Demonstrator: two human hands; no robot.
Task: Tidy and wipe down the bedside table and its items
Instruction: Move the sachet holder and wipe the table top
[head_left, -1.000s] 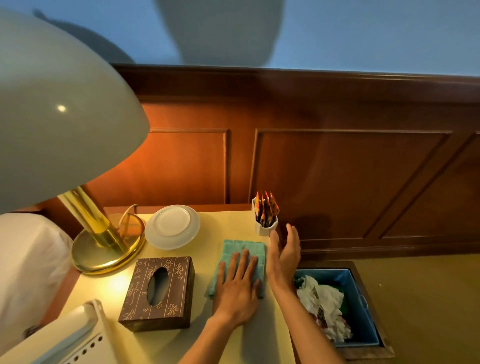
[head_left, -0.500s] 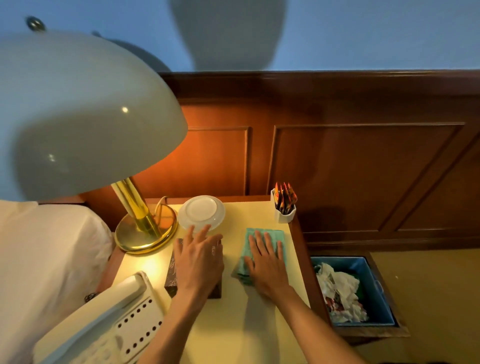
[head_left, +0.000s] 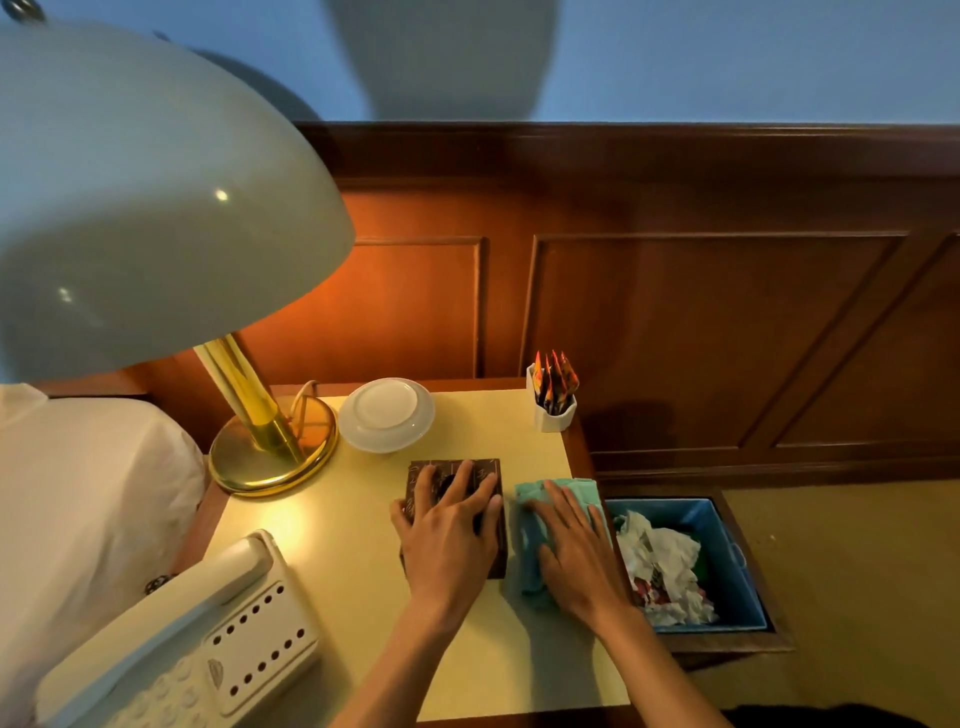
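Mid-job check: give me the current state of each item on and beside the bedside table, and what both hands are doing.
lamp: lit, upright.
saucer: upside down, beside the lamp base.
sachet holder: upright, holding sachets.
tissue box: flat, under the left hand.
left hand: grips the tissue box from above.
cloth: crumpled, on the table's right edge.
right hand: pressed flat on the cloth.
phone: handset on cradle.
bin: holds crumpled waste.

The flat square desk (head_left: 332, 561) top is pale yellow. The dark brown box (head_left: 497, 519) has thin light marks on it. The soft folded cloth (head_left: 571, 491) is green-blue. The round saucer (head_left: 387, 413) is white. The shiny lamp base (head_left: 270, 462) is gold. The square bin (head_left: 727, 530) is blue.
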